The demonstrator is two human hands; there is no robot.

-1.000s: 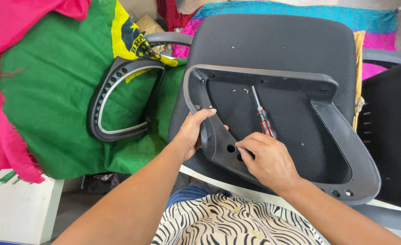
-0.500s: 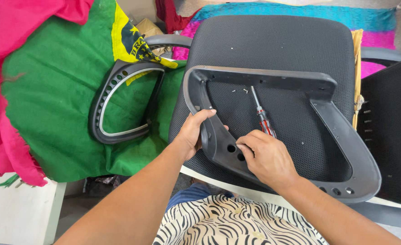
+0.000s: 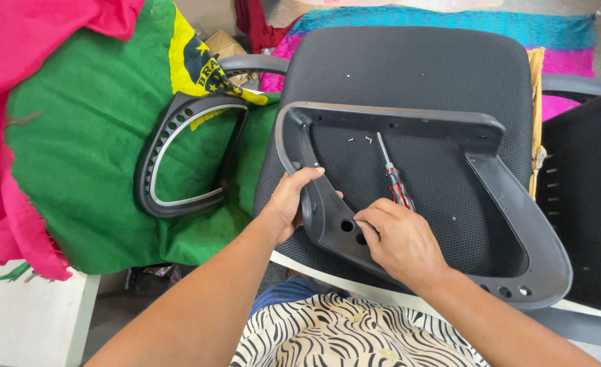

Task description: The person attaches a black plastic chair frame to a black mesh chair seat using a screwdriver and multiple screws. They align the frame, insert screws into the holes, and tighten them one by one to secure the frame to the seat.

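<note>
cluttered workroom floor shows at the lower left, with a green cloth (image 3: 90, 170) and a pink cloth (image 3: 15, 81) draped over whatever stands at the left. a black mesh chair seat (image 3: 416, 75) fills the centre and carries the work.

a dark grey plastic armrest frame (image 3: 518, 224) lies flat on the seat, a closed loop with its top bar running across the seat's middle and its right side sloping down toward the seat's near right corner. its near-left leg, pierced by round holes, is the part in hand.

left hand (image 3: 290, 200): fingers curled and pressed around the outer edge of that near-left leg, thumb on top, gripping it firmly.

right hand (image 3: 399, 241): rests on the same leg just right of the left hand. its fingers (image 3: 368, 221) are bunched together and bent down at the holes; whether they pinch a small fastener cannot be told, as the fingertips cover the spot.

a red-handled screwdriver (image 3: 392, 177) lies on the mesh inside the loop, untouched. its long axis runs from the top bar down and slightly right, the handle end pointing toward the right hand's knuckles and lying just beyond them. the right hand is clearly the nearer of the two; the left is separated from it by the frame leg.

a few small pale screws (image 3: 368, 139) lie by the blade tip. a second armrest loop (image 3: 178, 156) rests on the green cloth, well apart from both hands.
</note>
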